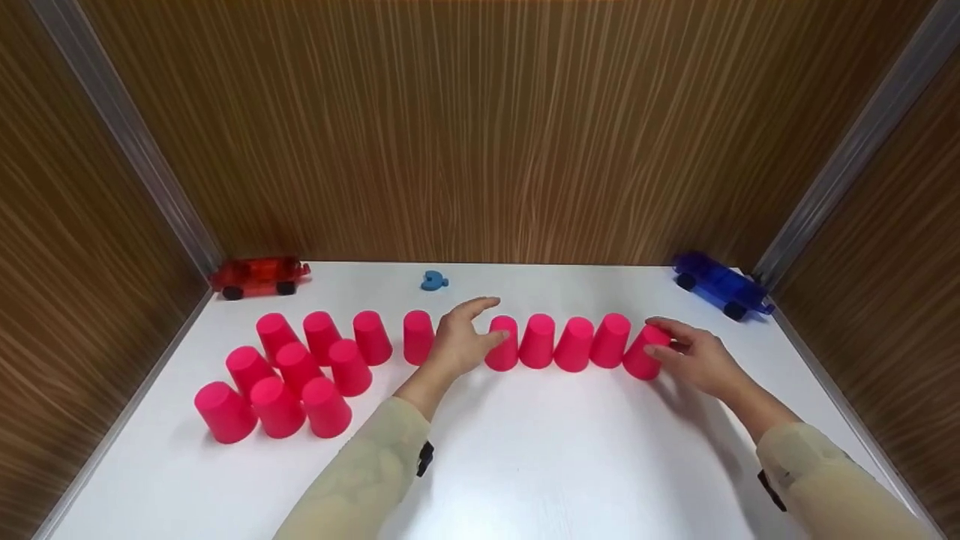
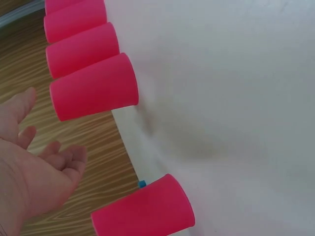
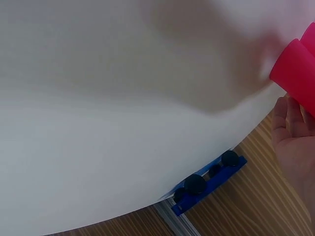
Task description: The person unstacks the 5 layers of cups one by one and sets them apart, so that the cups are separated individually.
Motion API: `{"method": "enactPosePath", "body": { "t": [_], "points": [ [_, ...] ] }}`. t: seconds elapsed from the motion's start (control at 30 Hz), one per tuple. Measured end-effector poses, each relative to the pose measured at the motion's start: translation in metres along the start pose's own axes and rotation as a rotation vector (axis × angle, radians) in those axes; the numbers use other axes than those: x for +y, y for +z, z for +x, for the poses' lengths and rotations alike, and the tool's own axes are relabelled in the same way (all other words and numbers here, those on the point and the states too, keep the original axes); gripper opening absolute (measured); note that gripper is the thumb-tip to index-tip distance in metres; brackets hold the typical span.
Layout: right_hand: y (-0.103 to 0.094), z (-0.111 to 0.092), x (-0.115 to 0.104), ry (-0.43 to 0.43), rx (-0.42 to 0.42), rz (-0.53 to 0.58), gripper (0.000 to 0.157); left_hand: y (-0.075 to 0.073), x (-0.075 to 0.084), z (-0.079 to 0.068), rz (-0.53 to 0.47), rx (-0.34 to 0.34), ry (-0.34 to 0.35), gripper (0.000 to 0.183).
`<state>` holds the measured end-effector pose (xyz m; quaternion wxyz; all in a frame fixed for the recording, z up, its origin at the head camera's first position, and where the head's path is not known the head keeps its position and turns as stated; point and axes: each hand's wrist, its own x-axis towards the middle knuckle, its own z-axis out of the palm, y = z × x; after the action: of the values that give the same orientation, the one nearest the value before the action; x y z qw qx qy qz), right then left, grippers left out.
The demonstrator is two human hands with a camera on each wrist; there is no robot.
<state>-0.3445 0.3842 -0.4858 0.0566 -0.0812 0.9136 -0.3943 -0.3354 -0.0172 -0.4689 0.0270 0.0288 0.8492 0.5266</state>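
Note:
Several pink cups stand upside down in a row across the table. At the row's right end, my right hand (image 1: 701, 360) holds the last pink cup (image 1: 642, 361), thumb in front and fingers behind its top. The right wrist view also has this cup (image 3: 295, 73), with fingers (image 3: 280, 118) against its side. My left hand (image 1: 461, 341) hovers with thumb and fingers spread, beside another pink cup (image 1: 502, 352) in the row. In the left wrist view, that cup (image 2: 96, 87) is apart from the fingers (image 2: 74, 164).
More inverted pink cups (image 1: 277, 409) stand grouped in rows on the left of the white table (image 1: 540, 465). A red toy car (image 1: 259, 276) and a blue toy car (image 1: 720, 285) sit at the back corners. Between them lies a small blue piece (image 1: 433, 281). Wood-grain panels enclose the table.

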Motion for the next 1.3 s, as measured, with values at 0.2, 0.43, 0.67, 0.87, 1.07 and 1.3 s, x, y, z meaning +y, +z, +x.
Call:
{"method": "enactPosePath", "body": {
  "t": [0.2,0.43,0.67,0.87,1.07,1.3],
  "points": [
    [-0.003,0.002,-0.003,-0.015,-0.003,-0.021,0.069,0.004,-0.005,0.002,-0.012,-0.029,-0.017,0.064],
    [-0.010,0.005,-0.010,0.007,-0.022,-0.023,0.066,0.008,-0.009,0.007,-0.020,-0.056,-0.018,0.063],
    [-0.017,0.007,-0.016,0.038,-0.085,-0.058,0.072,0.013,-0.013,0.008,-0.042,-0.064,-0.047,0.062],
    [-0.029,0.006,-0.023,0.013,-0.109,-0.119,0.061,0.014,-0.013,0.008,-0.060,-0.072,-0.063,0.063],
    [-0.032,0.009,-0.027,-0.020,-0.133,-0.164,0.056,0.012,-0.015,0.004,-0.047,-0.062,-0.054,0.064],
    [-0.031,0.011,-0.028,-0.006,-0.122,-0.155,0.055,0.001,-0.025,-0.015,-0.076,-0.019,-0.062,0.064]
  ]
}}
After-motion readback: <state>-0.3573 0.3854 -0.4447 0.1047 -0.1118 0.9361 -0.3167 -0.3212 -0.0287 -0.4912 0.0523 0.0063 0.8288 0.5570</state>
